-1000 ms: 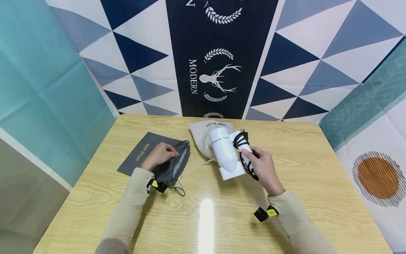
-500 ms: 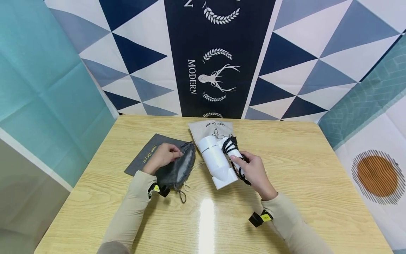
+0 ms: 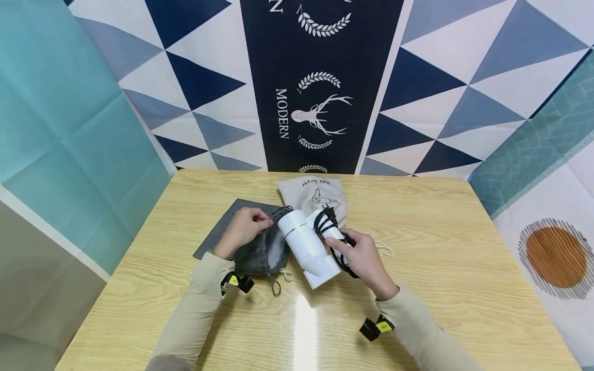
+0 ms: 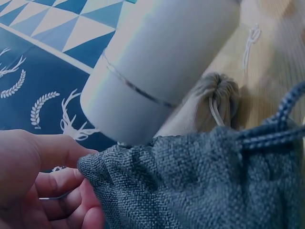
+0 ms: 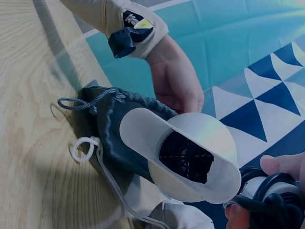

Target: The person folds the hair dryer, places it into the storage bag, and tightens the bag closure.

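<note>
My left hand pinches the rim of a dark grey drawstring bag at its upper edge, lifting the mouth off the table. In my right hand is a white hair dryer, held by its handle with a black cord wound round it. The dryer's rounded back end is right at the grey bag's mouth; in the left wrist view it is just above the rim. Its flat nozzle points away from the bag, toward the right wrist camera.
Behind the dryer a beige drawstring bag, printed "Hair Dryer", lies on the wooden table. Its pale cord trails to the right. A patterned cloth hangs at the table's back edge.
The hair dryer has moved left and nearer, from over the beige bag to the grey bag's mouth. My left hand has drawn the grey bag slightly right.
</note>
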A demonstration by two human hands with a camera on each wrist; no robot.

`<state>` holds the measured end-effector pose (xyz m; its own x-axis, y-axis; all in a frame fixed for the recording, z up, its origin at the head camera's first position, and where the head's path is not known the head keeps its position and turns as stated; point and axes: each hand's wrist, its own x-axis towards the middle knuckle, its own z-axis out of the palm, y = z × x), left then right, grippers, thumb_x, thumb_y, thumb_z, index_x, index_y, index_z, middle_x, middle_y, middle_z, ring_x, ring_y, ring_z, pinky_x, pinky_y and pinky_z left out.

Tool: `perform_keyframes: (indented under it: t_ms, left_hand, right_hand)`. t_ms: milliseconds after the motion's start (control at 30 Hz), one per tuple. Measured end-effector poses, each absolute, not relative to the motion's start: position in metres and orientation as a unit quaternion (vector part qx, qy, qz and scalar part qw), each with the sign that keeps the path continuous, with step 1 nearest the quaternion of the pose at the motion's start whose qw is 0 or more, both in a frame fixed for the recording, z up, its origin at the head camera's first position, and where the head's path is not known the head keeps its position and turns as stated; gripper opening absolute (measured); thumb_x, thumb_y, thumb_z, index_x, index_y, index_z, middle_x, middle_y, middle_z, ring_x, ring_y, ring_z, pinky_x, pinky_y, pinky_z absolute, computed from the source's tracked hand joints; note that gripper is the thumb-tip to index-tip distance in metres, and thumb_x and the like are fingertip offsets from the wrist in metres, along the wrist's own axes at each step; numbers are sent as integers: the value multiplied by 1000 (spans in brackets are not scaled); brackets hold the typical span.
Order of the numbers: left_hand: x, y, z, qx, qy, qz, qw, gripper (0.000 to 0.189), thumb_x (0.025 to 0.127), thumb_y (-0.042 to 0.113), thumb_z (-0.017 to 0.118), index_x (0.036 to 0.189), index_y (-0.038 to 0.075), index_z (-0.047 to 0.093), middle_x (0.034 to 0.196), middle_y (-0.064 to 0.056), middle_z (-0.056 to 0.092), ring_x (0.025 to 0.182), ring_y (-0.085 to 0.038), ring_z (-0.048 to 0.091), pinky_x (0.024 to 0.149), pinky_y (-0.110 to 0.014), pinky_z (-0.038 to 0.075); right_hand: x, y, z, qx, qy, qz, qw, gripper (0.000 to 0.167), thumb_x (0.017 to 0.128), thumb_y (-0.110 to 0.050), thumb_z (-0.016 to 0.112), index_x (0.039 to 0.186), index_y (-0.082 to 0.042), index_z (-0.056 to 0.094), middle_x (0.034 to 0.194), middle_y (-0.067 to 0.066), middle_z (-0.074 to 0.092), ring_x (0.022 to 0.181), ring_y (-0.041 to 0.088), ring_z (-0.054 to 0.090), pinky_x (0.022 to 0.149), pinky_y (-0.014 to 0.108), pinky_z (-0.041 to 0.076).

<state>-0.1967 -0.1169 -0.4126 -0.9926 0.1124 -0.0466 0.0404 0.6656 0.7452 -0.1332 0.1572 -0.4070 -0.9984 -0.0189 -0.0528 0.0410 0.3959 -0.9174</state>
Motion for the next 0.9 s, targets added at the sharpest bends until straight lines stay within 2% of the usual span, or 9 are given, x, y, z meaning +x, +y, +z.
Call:
perform_keyframes:
  t_ms: [300,533,667,900]
  left_hand:
    - [-193,-108,-410,52,906,419,3,13,91,17,67,86,7,72,70,-5,65,60,-12,56,55,-25,42]
    - [-190,-104,-405,60,900,432,-20,11,90,16,68,87,6,72,73,-7,68,59,-11,57,56,-24,46]
    - [-187,-100,-404,76,895,439,-29,11,89,15,68,87,5,72,74,-8,69,59,-11,58,56,-25,47]
    - [-186,-91,-409,89,900,423,-57,9,88,14,69,82,8,71,74,-5,68,60,-11,56,57,-24,45]
  right_hand:
    - [-128,149,-409,-12,849,-528,17,40,85,-24,76,117,-2,69,103,16,72,84,15,62,74,23,49]
    - [-129,141,-414,-43,870,-492,-7,44,83,-24,77,119,-1,67,111,18,71,96,25,66,84,34,52]
    - [-129,138,-419,-64,878,-475,-20,40,82,-21,77,115,0,69,107,18,72,93,26,66,82,38,54]
    - [-130,132,-426,-87,880,-466,-34,37,79,-18,79,110,1,71,101,17,73,86,24,66,74,32,54]
